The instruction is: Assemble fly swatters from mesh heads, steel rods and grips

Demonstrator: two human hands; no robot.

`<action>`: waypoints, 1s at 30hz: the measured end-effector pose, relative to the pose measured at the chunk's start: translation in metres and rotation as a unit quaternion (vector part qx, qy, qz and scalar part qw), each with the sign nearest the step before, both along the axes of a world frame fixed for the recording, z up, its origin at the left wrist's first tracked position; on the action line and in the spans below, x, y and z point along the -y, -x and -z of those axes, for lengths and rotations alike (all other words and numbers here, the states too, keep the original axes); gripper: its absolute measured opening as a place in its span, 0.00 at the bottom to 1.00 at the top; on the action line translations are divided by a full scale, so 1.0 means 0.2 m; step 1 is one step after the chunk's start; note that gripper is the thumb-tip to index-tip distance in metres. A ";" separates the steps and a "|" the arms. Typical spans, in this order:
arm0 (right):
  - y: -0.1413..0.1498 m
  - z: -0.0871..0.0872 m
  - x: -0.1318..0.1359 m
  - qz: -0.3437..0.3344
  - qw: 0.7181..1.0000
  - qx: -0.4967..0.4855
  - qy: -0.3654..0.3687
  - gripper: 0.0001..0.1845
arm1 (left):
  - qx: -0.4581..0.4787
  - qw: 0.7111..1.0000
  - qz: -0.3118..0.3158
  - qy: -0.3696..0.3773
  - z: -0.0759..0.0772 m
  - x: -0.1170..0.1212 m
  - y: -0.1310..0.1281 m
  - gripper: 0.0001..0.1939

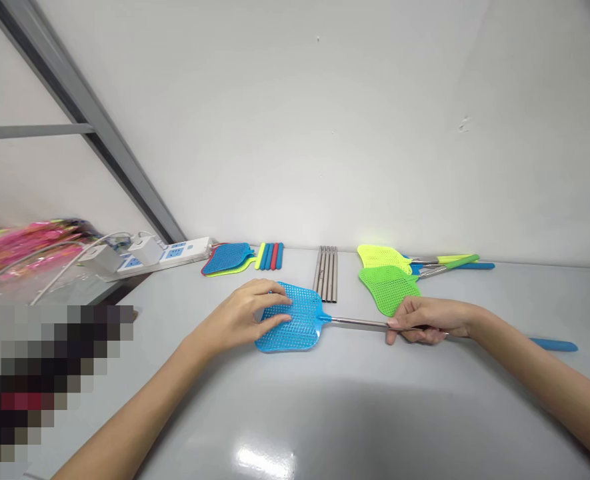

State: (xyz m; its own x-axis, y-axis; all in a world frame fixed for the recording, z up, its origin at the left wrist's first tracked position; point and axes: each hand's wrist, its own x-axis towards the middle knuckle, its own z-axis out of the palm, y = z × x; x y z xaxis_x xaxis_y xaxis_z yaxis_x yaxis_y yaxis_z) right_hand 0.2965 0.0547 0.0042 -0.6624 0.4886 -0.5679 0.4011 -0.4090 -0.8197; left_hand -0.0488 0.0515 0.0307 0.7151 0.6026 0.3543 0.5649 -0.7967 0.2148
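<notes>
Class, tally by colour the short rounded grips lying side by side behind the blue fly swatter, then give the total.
Yellow-green rounded grips: 1
Blue rounded grips: 3
Red rounded grips: 1
Total: 5

Just a pair of bare, slim arms here: the left forearm [129, 413] comes in from the lower left of the frame, the right forearm [549, 380] from the lower right. The left hand [239, 317] and right hand [425, 320] are slender, with long, thin fingers [275, 308] and neatly kept nails.
</notes>
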 end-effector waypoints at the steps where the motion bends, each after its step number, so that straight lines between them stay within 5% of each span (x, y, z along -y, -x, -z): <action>1: 0.00 0.00 0.00 0.000 1.000 0.000 -0.001 0.18 | 0.003 1.000 -0.005 0.000 0.00 0.00 0.00 0.10; 10: 0.00 0.00 0.00 0.005 1.000 -0.001 -0.002 0.18 | -0.025 0.999 -0.024 0.028 0.00 -0.02 0.02 0.14; 17: 0.00 0.01 0.00 0.004 1.000 -0.003 -0.006 0.19 | -0.095 0.993 -0.042 0.052 0.00 0.02 -0.03 0.33; 30: 0.00 0.01 0.00 0.000 1.000 0.005 -0.006 0.19 | -0.135 0.985 -0.041 0.097 0.00 0.07 -0.10 0.34</action>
State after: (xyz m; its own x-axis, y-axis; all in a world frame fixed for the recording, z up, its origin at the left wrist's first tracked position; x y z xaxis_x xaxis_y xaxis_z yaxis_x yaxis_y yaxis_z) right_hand 0.2969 0.0550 0.0030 -0.6569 0.4954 -0.5684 0.4091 -0.3992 -0.8206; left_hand -0.0291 0.0371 0.0303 0.7139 0.6996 0.0297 0.6829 -0.7050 0.1913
